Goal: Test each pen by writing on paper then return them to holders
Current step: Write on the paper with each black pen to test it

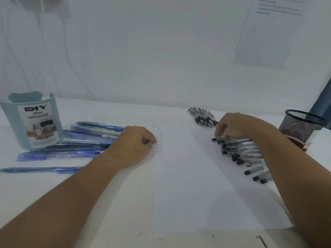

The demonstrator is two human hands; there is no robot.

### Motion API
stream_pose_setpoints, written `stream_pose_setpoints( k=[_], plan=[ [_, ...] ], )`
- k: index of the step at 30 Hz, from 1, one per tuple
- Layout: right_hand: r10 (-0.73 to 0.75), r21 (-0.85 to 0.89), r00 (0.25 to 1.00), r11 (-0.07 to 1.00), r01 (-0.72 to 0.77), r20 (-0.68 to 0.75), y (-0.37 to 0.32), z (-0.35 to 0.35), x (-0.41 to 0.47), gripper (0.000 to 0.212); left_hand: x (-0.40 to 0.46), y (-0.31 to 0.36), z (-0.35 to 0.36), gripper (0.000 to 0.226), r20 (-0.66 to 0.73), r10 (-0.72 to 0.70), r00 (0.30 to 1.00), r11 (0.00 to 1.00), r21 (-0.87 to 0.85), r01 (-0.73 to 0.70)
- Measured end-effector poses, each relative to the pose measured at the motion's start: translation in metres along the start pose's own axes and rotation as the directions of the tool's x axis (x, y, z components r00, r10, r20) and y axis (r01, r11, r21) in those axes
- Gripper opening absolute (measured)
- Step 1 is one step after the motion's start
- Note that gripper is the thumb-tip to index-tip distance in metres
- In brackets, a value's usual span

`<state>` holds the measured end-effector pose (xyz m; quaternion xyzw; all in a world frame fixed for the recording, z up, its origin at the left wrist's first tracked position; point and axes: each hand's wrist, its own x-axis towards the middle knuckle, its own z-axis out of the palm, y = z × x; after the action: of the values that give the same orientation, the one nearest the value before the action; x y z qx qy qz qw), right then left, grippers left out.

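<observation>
Biggest worry on the far left: the blue pens (71, 151) are just lying loose on the counter (114, 212), fanned out beside the teal organizer (34, 120). They're round, so one nudge from that forearm and a couple could roll off toward the near edge.

The left hand (133, 144) sits on the left edge of the paper (197, 185), fingers curled under, pinning it down. I can't tell if it's pinching anything. If it lifts while writing, the sheet will probably slide and the little column of "Test" words (158, 138) gets smeared or crooked.

Then the right hand (236, 127) is reaching down with curled fingers onto the top of the pile of black pens (241, 153), apparently picking one out, though I can't see a firm grip yet. The pile overlaps the paper's right edge, so dragging one out could scatter the rest. There's also a smaller bunch of black pens (203, 117) behind, easy to mix tested with untested. The mesh cup (300, 126) stands far right, close to the elbow, and looks tippable.

Surface is a plain white counter against a white wall, a printed sheet (268, 33) stuck up top right.
</observation>
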<state>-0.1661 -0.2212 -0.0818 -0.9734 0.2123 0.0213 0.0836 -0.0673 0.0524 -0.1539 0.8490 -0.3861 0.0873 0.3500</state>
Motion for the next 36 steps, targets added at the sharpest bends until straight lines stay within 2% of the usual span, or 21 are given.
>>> stream_pose_setpoints(
  k=[9, 15, 19, 22, 25, 28, 30, 31, 33, 35, 36],
  plan=[
    [-0.065, -0.021, 0.998, 0.998, 0.065, -0.017, 0.012, 0.007, 0.003, 0.033, 0.000, -0.001, 0.001, 0.029, 0.012, -0.010, 1.000, 1.000, 0.000, 0.010],
    [-0.071, -0.149, 0.996, 0.987, 0.062, -0.058, 0.005, 0.010, 0.001, 0.030, -0.001, -0.001, 0.001, 0.027, 0.007, -0.011, 1.000, 1.000, 0.004, 0.011],
    [-0.085, -0.150, 0.990, 0.986, 0.068, -0.112, 0.000, 0.009, -0.003, 0.036, -0.001, 0.000, 0.001, 0.026, 0.014, -0.013, 1.000, 1.000, 0.003, 0.013],
    [-0.116, -0.112, 0.976, 0.989, 0.097, -0.182, -0.003, 0.011, -0.001, 0.040, -0.001, 0.000, 0.001, 0.026, 0.017, -0.018, 1.000, 1.000, -0.002, 0.018],
    [-0.224, 0.061, 0.898, 0.962, 0.266, -0.378, -0.008, 0.015, 0.002, 0.023, -0.002, -0.001, 0.001, 0.026, 0.017, -0.015, 1.000, 1.000, -0.010, 0.015],
    [-0.259, 0.298, 0.780, 0.819, 0.491, -0.570, -0.022, 0.019, -0.005, 0.013, -0.001, -0.001, 0.001, 0.026, 0.014, -0.014, 1.000, 1.000, 0.001, 0.014],
    [-0.189, 0.436, 0.742, 0.706, 0.558, -0.643, -0.034, 0.021, -0.008, 0.014, -0.001, -0.001, 0.001, 0.026, 0.016, -0.011, 1.000, 1.000, 0.007, 0.011],
    [-0.115, 0.552, 0.760, 0.620, 0.558, -0.640, -0.039, 0.022, -0.008, 0.016, 0.000, -0.001, 0.001, 0.026, 0.017, -0.007, 1.000, 1.000, 0.010, 0.007],
    [0.052, 0.808, 0.848, 0.340, 0.482, -0.528, -0.047, 0.024, -0.008, 0.025, -0.001, -0.001, 0.001, 0.026, 0.016, -0.002, 1.000, 1.000, 0.016, 0.002],
    [0.149, 0.941, 0.930, 0.031, 0.336, -0.337, -0.054, 0.022, -0.010, 0.042, -0.001, -0.001, 0.001, 0.026, 0.018, -0.003, 1.000, 1.000, 0.013, 0.002],
    [0.169, 0.959, 0.951, -0.073, 0.273, -0.258, -0.055, 0.020, -0.011, 0.047, -0.001, -0.001, 0.001, 0.026, 0.021, -0.002, 1.000, 1.000, 0.014, 0.002]
  ],
)
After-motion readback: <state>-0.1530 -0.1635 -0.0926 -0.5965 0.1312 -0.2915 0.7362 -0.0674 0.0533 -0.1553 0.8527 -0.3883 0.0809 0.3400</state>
